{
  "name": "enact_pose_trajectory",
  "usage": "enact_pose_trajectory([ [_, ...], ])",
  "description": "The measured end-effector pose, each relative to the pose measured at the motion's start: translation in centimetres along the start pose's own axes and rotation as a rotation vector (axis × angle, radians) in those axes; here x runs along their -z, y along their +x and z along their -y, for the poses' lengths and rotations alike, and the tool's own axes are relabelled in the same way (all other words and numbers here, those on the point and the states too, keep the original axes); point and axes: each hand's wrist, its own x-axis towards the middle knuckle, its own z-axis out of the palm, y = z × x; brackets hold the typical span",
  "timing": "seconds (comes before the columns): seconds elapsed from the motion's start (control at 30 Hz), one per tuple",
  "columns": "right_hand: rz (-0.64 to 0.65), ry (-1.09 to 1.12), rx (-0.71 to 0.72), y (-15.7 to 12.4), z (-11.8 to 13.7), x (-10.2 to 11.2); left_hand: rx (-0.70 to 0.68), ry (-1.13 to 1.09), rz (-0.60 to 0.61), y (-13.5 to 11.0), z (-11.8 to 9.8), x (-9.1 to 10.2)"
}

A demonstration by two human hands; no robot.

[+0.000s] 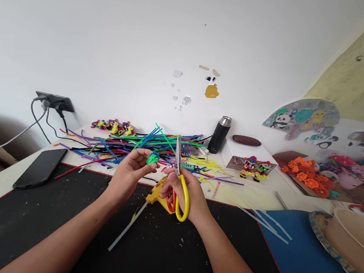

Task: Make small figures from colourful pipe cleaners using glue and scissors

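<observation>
Between the thumb and fingers of my left hand [133, 170] is a small green and blue piece of coiled pipe cleaner [153, 158]. My right hand [188, 190] is closed around scissors [183, 201] with yellow and red handles, their metal blades pointing up and away and looking shut. A gap separates the blades from the coiled piece. Beneath my right hand lies a yellow glue gun [158, 194], partly hidden, with a translucent glue stick [127, 226] reaching toward me across the black mat [139, 268].
Many loose pipe cleaners [141, 142] are heaped behind my hands. A phone [40, 168] lies at the left. At the back stand a black flask [219, 135] and a white box [249, 150], with small figures [255, 168] before it. Glue sticks [267, 224] and a round container [352, 237] are at the right.
</observation>
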Motion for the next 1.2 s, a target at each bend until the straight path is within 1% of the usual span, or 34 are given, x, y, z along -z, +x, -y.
enact_pose_trajectory([
  [0.17,0.042,-0.005,0.016,0.1,-0.6,0.3,-0.028,0.031,-0.021,0.0,-0.3,-0.1],
  [0.43,0.094,-0.020,0.043,-0.2,0.1,0.8,-0.038,0.074,-0.016,0.0,-0.4,0.0],
  [0.57,0.124,-0.109,0.098,-0.4,0.1,1.0,-0.036,0.089,-0.023,0.0,-0.3,0.0],
  [0.63,0.115,-0.181,0.111,-0.4,0.0,1.1,-0.036,0.093,-0.018,0.0,-0.2,0.0],
  [0.77,0.037,-0.221,0.044,-0.4,-0.1,1.1,-0.039,0.102,-0.018,0.0,-0.2,0.0],
  [0.83,-0.025,-0.309,0.069,-0.3,-0.1,1.1,-0.035,0.117,-0.008,-0.1,-0.3,-0.1],
  [0.97,-0.127,-0.663,0.209,-0.3,0.1,1.1,-0.043,0.171,0.005,-0.3,-0.4,-0.1],
  [1.07,-0.134,-0.903,0.221,-0.4,0.4,0.9,-0.060,0.196,-0.004,-0.3,-0.2,0.0],
  [1.2,-0.132,-1.064,0.208,-0.6,0.7,0.7,-0.066,0.212,0.000,-0.3,0.2,0.2],
])
